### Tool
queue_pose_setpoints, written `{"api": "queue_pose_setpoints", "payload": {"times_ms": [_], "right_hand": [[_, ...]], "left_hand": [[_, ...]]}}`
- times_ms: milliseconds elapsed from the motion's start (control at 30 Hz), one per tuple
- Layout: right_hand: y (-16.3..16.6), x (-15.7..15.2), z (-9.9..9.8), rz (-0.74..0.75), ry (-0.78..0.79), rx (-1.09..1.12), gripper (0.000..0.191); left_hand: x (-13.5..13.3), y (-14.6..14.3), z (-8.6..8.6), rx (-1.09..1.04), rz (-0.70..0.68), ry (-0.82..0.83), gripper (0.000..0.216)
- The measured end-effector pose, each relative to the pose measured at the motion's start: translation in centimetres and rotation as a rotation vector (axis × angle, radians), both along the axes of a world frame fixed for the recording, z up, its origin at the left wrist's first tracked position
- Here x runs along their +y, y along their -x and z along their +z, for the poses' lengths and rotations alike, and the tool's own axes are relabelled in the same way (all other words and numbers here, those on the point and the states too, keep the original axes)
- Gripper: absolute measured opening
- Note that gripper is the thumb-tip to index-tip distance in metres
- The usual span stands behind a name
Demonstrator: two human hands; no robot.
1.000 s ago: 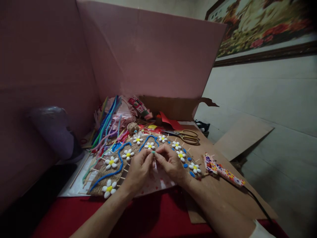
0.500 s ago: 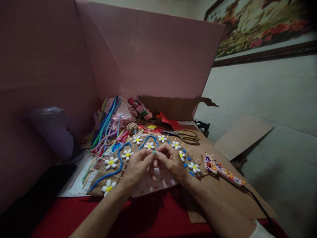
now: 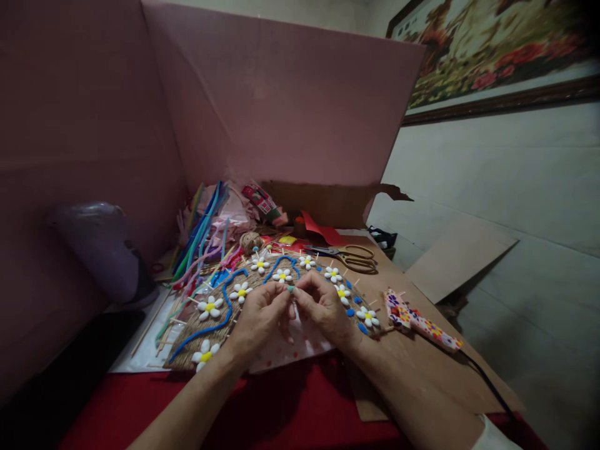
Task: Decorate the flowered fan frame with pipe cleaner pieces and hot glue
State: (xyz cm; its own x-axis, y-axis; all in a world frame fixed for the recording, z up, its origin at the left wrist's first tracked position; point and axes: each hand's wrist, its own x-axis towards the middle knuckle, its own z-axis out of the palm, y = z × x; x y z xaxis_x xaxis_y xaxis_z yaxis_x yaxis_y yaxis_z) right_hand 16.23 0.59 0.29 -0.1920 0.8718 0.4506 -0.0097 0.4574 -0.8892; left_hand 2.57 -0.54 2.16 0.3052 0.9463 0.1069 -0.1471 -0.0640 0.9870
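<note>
Between the fingertips of my left hand [image 3: 267, 310] and my right hand [image 3: 323, 306] is a small teal piece [image 3: 290, 289], perhaps clay; its shape is mostly hidden. Both hands pinch it from either side, above an arched panel wound with brown twine [image 3: 255, 274]. White daisies with yellow centres [image 3: 210, 307] sit across the panel, along with wavy blue strips [image 3: 228, 303] and several blue dots [image 3: 350, 312] on the right. Short wooden sticks poke out around its outer edge. Below my hands shows a spotted pale sheet [image 3: 293, 350].
Gold-handled scissors [image 3: 355, 259] lie behind the panel on brown cardboard [image 3: 422, 369]. A flower-patterned glue gun [image 3: 419, 322] with a black cord rests at right. Colourful pipe cleaners [image 3: 201, 231], a twine ball [image 3: 250, 242] and red paper [image 3: 323, 228] are heaped behind. Pink boards [image 3: 281, 100] stand around.
My fingers have shifted very slightly around the teal piece, which stays pinched between them. Everything else looks the same.
</note>
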Motion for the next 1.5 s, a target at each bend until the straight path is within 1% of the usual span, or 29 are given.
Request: {"api": "queue_pose_setpoints", "payload": {"times_ms": [67, 167, 367, 433, 567, 700, 800, 900, 1000, 1100, 1200, 1300, 1367, 1500], "right_hand": [[0.0, 0.0, 0.0, 0.011, 0.023, 0.022, 0.020], [-0.1, -0.1, 0.1, 0.043, 0.032, 0.045, 0.019], [0.0, -0.3, -0.1, 0.061, 0.024, 0.066, 0.015], [0.1, -0.3, -0.2, 0.050, 0.003, 0.037, 0.014], [0.1, -0.2, -0.4, 0.000, -0.032, 0.007, 0.013], [0.0, 0.1, -0.6, 0.000, -0.036, -0.021, 0.013], [0.0, 0.1, -0.7, -0.016, -0.071, -0.052, 0.012], [0.0, -0.1, -0.5, -0.099, -0.155, -0.103, 0.009], [0.0, -0.3, -0.2, -0.206, -0.290, -0.252, 0.007], [0.0, -0.4, -0.1, -0.239, -0.390, -0.352, 0.009], [-0.1, -0.4, -0.1, -0.247, -0.411, -0.376, 0.009], [-0.1, -0.4, 0.1, -0.228, -0.422, -0.416, 0.011], [-0.2, -0.4, 0.2, -0.206, -0.458, -0.449, 0.013], [-0.4, -0.3, 0.4, -0.198, -0.523, -0.520, 0.013]], "left_hand": [[0.0, 0.1, 0.2, 0.004, -0.020, -0.010, 0.030], [0.0, 0.2, 0.3, -0.021, 0.001, 0.018, 0.031], [-0.1, 0.1, -0.3, -0.089, 0.001, 0.042, 0.028], [-0.1, 0.0, -0.5, -0.077, 0.036, 0.020, 0.025], [-0.1, -0.2, -0.8, 0.011, 0.100, -0.076, 0.023], [0.1, -0.1, -0.8, 0.040, 0.081, -0.105, 0.022], [0.2, 0.0, -0.8, 0.068, 0.066, -0.117, 0.022], [0.2, 0.1, -1.0, 0.168, 0.120, -0.184, 0.021], [0.3, 0.2, -1.0, 0.354, 0.245, -0.348, 0.022], [0.3, 0.4, -1.1, 0.536, 0.325, -0.513, 0.019], [0.4, 0.5, -1.0, 0.648, 0.324, -0.576, 0.017], [0.4, 0.7, -0.7, 0.646, 0.276, -0.575, 0.020], [0.4, 0.8, -0.6, 0.639, 0.258, -0.581, 0.021], [0.5, 1.0, -0.5, 0.748, 0.293, -0.623, 0.021]]}}
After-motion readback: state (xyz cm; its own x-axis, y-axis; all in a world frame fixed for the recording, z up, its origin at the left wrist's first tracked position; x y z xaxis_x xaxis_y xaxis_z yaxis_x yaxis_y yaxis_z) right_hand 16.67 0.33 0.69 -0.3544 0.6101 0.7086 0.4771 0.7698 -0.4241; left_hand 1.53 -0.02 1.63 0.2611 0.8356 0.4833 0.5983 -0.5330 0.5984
